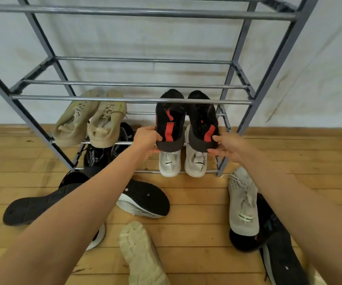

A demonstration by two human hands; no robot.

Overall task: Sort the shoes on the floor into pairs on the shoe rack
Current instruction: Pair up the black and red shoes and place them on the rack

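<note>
A pair of black shoes with red heel stripes lies on the second-lowest shelf of the grey metal shoe rack [131, 99], at its right end. My left hand [146, 139] grips the heel of the left black-and-red shoe [169, 120]. My right hand [228, 146] holds the heel of the right black-and-red shoe [202, 120]. A beige pair [91, 118] rests on the same shelf at the left. Below, a white pair [181, 162] and a black pair [98, 157] sit on the bottom shelf.
Loose shoes lie on the wooden floor: a black sole-up shoe [32, 206] at left, a black-and-white shoe on its side [145, 200], a cream sole-up shoe [141, 251] near me, a light grey shoe [243, 202] over black shoes [277, 243] at right. Upper shelves hold nothing.
</note>
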